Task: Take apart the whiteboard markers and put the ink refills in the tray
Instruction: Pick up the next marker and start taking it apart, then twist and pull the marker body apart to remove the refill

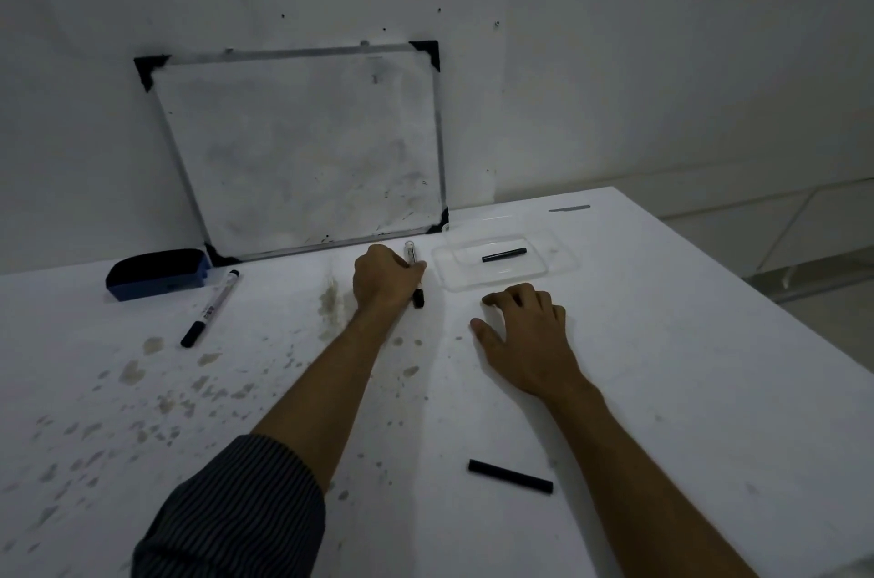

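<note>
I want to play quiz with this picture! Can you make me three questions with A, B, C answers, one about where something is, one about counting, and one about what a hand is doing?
1. Where is the short black stick that is closest to the person?
A. On the table, outside the tray
B. Inside the tray
C. On the eraser

2. How many black sticks lie inside the tray?
A. None
B. One
C. Three

3. What is the left hand doing?
A. Resting flat and empty
B. Closed around a marker
C. Wiping the whiteboard

Answers:
1. A: the near black stick lies on the bare table, far from the clear tray.
2. B: only one black stick shows in the tray.
3. B: the left hand is wrapped around a marker; the right hand rests open on the table.
</note>
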`<control>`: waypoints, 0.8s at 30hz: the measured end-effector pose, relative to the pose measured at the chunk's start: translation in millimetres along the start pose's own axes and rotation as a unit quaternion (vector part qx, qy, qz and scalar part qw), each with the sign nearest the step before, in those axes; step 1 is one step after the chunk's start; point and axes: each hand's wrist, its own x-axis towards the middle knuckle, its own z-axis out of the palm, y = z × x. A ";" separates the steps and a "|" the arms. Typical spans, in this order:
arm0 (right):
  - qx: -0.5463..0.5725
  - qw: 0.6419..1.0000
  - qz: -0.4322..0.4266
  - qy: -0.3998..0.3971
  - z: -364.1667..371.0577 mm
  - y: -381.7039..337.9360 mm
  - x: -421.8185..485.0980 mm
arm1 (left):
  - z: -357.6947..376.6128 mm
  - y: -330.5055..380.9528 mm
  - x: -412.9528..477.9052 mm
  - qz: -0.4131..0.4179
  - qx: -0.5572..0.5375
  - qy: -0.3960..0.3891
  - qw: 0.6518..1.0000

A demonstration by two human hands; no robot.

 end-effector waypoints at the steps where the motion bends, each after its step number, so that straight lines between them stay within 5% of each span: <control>1: 0.001 1.000 0.002 -0.001 -0.1 -0.1 -0.2 | -1.9 -0.6 -0.8 -0.004 -0.003 -0.002 1.000; 12: 0.098 0.992 0.061 -0.053 -21.5 -10.0 -5.1 | -72.5 -39.9 -50.8 0.048 -0.078 -0.121 0.988; 16: 0.154 0.981 0.070 -0.090 -23.1 -44.1 -8.8 | -123.2 -77.2 -70.4 0.098 -0.022 -0.156 0.983; 24: 0.186 0.956 -0.090 -0.210 25.6 -175.7 -31.6 | -193.0 -156.0 -51.9 0.078 0.074 0.022 0.994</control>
